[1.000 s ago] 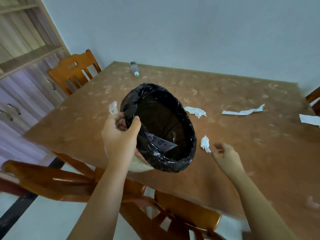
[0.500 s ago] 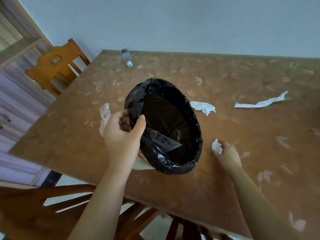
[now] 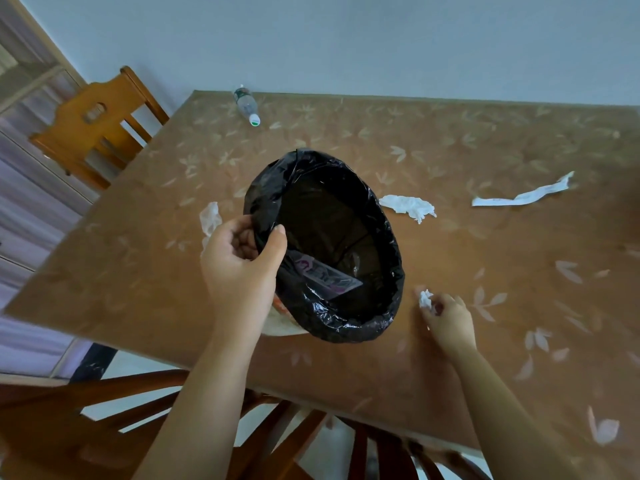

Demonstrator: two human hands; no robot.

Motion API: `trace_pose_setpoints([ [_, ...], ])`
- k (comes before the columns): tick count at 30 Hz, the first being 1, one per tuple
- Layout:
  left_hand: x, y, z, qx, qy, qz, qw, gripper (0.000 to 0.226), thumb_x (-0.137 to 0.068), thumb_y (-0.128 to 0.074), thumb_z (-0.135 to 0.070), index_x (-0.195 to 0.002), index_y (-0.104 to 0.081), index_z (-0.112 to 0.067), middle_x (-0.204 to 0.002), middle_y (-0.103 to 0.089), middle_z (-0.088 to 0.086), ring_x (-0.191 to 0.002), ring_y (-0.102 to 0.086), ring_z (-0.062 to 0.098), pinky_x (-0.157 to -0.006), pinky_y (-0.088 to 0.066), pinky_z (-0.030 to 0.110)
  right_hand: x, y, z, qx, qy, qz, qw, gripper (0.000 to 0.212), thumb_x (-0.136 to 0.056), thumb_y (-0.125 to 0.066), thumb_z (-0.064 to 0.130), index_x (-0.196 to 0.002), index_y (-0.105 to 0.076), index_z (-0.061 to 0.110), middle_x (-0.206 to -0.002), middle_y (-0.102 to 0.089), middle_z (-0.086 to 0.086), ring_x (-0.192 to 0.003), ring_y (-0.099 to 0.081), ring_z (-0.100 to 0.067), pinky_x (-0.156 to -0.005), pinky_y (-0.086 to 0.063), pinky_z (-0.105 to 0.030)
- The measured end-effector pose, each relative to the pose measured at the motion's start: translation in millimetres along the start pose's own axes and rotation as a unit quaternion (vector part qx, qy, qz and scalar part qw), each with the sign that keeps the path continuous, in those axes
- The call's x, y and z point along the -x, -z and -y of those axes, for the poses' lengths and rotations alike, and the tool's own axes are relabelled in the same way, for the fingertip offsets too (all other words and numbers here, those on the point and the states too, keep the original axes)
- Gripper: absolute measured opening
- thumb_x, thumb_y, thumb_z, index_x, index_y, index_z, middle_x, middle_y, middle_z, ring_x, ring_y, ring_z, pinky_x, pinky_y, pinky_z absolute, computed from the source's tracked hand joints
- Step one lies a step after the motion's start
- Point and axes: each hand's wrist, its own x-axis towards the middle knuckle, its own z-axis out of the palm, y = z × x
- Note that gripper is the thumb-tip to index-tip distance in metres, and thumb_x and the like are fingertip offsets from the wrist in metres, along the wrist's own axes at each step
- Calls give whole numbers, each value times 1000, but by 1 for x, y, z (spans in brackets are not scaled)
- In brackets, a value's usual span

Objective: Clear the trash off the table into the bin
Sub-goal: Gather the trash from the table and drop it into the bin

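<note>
My left hand [image 3: 242, 268] grips the rim of a bin [image 3: 388, 317] lined with a black bag, held tilted above the brown table [image 3: 450, 140]. A purple wrapper [image 3: 325, 275] lies inside the bin. To the right of the bin, my right hand [image 3: 446, 318] is closed on a small crumpled white tissue [image 3: 425, 299] at the table surface. Another crumpled tissue [image 3: 408, 207] lies behind the bin, a clear plastic scrap [image 3: 210, 218] to its left, a long white paper strip [image 3: 523, 195] at the right, and a plastic bottle [image 3: 246, 105] on its side at the far edge.
A wooden chair [image 3: 97, 123] stands at the table's far left corner, beside a cabinet [image 3: 24, 188]. More wooden chairs [image 3: 138, 427] are under the near edge below my arms. A wall runs behind the table.
My right hand reached forward to the small tissue by the bin and closed its fingers on it. The view dropped closer over the table; the left hand kept holding the bin.
</note>
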Motion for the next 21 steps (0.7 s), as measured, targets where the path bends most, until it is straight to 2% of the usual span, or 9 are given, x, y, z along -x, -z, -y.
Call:
trace_pose_setpoints([
  [2, 0, 8, 0, 4, 3, 1, 1000, 13, -69, -69, -29, -80, -62, -31, -62, -62, -27, -59, -56, -4, -58, -45, 12, 10, 7, 10, -32, 10, -28, 999, 12, -83, -57, 18, -89, -60, 8, -91, -52, -11, -63, -48, -16, -60, -35, -27],
  [4, 1, 17, -1, 7, 9, 3, 1000, 13, -69, -68, -30, -81, -63, -30, -65, -64, -24, -62, -59, -2, -60, -47, 14, 21, 18, 25, -67, 28, -60, 996, 7, -81, -60, 16, -77, -56, 14, -87, -54, -10, -60, -48, -6, -53, -34, -16],
  [6, 2, 28, -3, 13, 17, 5, 1000, 13, -70, -69, -28, -82, -63, -29, -66, -65, -23, -63, -60, -2, -61, -48, 15, 33, 30, 43, -93, 50, -90, 990, 18, -79, -63, 15, -68, -49, 20, -82, -55, -8, -61, -48, -2, -51, -32, -13],
  [9, 2, 46, -8, 25, 28, 1, 999, 14, -75, -71, -19, -82, -61, -28, -62, -63, -27, -61, -59, -5, -57, -46, 10, 56, 49, 79, -134, 72, -112, 982, 16, -79, -64, 20, -72, -51, 16, -77, -57, -4, -63, -51, -1, -52, -33, -16],
  [11, 3, 59, -11, 34, 32, -13, 999, 17, -76, -71, -17, -79, -60, -30, -60, -63, -23, -59, -59, -7, -53, -44, 7, 74, 57, 104, -160, 102, -119, 975, 16, -79, -65, 22, -72, -51, 17, -72, -56, 2, -62, -52, -1, -51, -36, -12],
  [14, 6, 77, -14, 58, 40, -15, 997, 15, -74, -71, -18, -78, -61, -28, -60, -63, -19, -58, -58, -5, -54, -46, 10, 101, 61, 140, -193, 166, -121, 959, 21, -77, -63, 14, -65, -50, 26, -65, -55, 10, -57, -52, 7, -53, -37, -2],
  [16, 8, 89, -15, 60, 37, -11, 997, 15, -74, -72, -18, -77, -61, -29, -61, -61, -15, -56, -56, -4, -55, -47, 13, 116, 55, 159, -198, 193, -101, 956, 24, -76, -62, 10, -63, -50, 27, -62, -54, 11, -55, -50, 8, -53, -37, -1],
  [21, 7, 119, -11, 77, 59, -21, 995, 16, -73, -72, -18, -79, -61, -29, -68, -62, -11, -57, -56, -5, -54, -46, 12, 142, 25, 188, -155, 224, -50, 961, 30, -75, -61, 5, -60, -47, 28, -67, -54, 1, -55, -49, 3, -54, -37, -4],
])
